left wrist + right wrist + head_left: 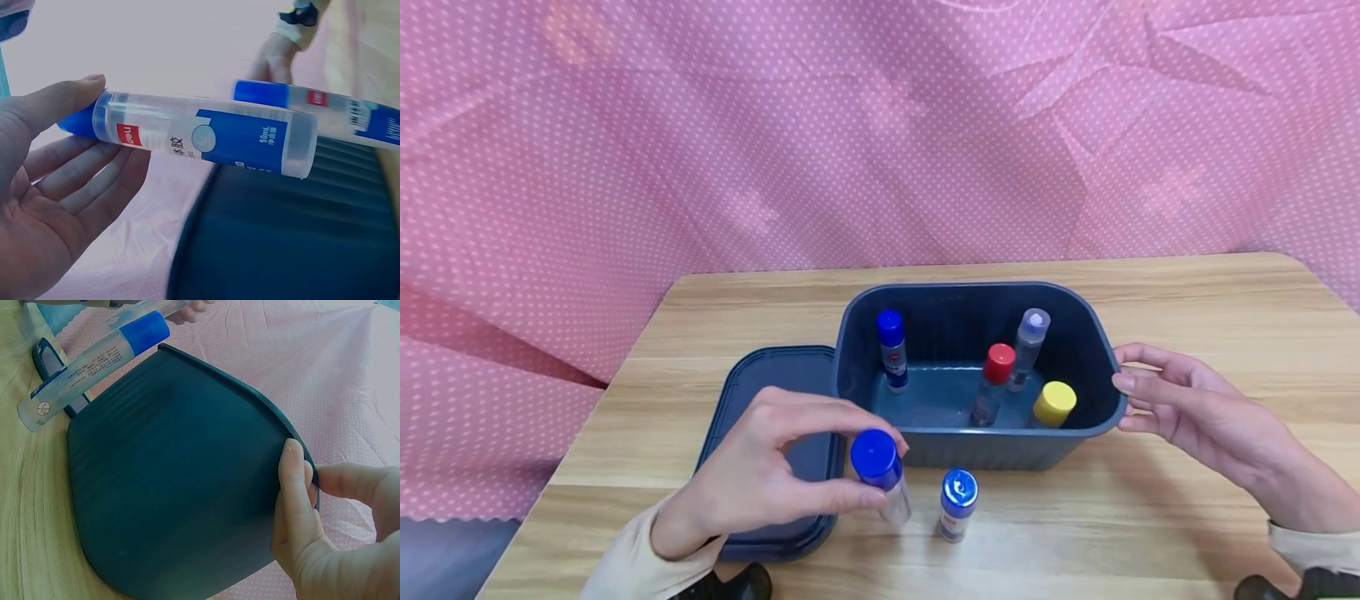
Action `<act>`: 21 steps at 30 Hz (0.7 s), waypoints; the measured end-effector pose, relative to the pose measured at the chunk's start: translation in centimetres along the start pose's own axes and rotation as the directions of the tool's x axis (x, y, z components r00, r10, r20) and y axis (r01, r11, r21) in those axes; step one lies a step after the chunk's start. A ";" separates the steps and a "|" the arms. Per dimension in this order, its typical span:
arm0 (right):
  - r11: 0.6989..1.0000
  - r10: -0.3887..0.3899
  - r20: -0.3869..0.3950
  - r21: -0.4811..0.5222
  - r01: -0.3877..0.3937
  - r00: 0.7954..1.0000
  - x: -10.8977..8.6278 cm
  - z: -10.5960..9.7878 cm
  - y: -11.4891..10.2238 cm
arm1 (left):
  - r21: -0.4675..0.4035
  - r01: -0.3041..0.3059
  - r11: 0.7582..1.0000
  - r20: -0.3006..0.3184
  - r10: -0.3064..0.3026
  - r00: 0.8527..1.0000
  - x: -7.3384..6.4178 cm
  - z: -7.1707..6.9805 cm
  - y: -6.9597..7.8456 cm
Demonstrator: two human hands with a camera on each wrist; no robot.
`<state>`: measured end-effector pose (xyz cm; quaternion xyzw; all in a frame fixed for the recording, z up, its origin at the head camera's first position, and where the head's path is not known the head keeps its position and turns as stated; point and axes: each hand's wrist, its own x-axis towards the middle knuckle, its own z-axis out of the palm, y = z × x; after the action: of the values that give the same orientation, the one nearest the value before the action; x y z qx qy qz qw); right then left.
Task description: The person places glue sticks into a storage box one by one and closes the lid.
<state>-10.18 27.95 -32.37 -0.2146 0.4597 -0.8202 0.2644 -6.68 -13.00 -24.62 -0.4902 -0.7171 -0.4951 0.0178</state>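
My left hand [752, 471] pinches a clear glue bottle [206, 137] by its blue cap, between thumb and fingers. In the head view this bottle is upright, just in front of a dark blue-grey bin [940, 450]. Right of it, a second blue-capped glue bottle [958, 504] stands on the table, touched by neither hand. My right hand [1217, 417] grips the bin's right rim. Inside the bin stand a blue-capped bottle [892, 354] at left, and a red-capped bottle [997, 367], a clear-capped bottle [1032, 337] and a yellow-capped bottle [1055, 404] towards the right.
A dark lid [775, 375] lies flat on the wooden table [1195, 300], left of the bin and partly under my left hand. Behind the table hangs a pink dotted cloth [850, 150].
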 end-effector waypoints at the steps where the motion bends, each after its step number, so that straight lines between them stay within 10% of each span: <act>1: 1.000 0.000 0.000 -0.001 0.000 1.000 0.0 0.0 0.0 | 0.002 -0.010 1.000 -0.015 0.010 1.000 0.1 -0.1 0.1; 9: 1.000 0.000 -0.006 0.009 0.000 1.000 0.0 -0.1 0.0 | -0.068 -0.038 0.997 -0.140 0.028 0.990 1.2 -0.6 0.0; 21: 1.000 -0.004 0.005 0.003 0.004 1.000 0.0 -0.1 0.0 | -0.068 0.086 0.994 -0.318 -0.104 0.942 2.6 -1.7 -0.3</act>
<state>-10.25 27.98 -32.46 -0.2171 0.4573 -0.8210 0.2641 -8.99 -12.41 -22.62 -0.3683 -0.7140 -0.5875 0.0974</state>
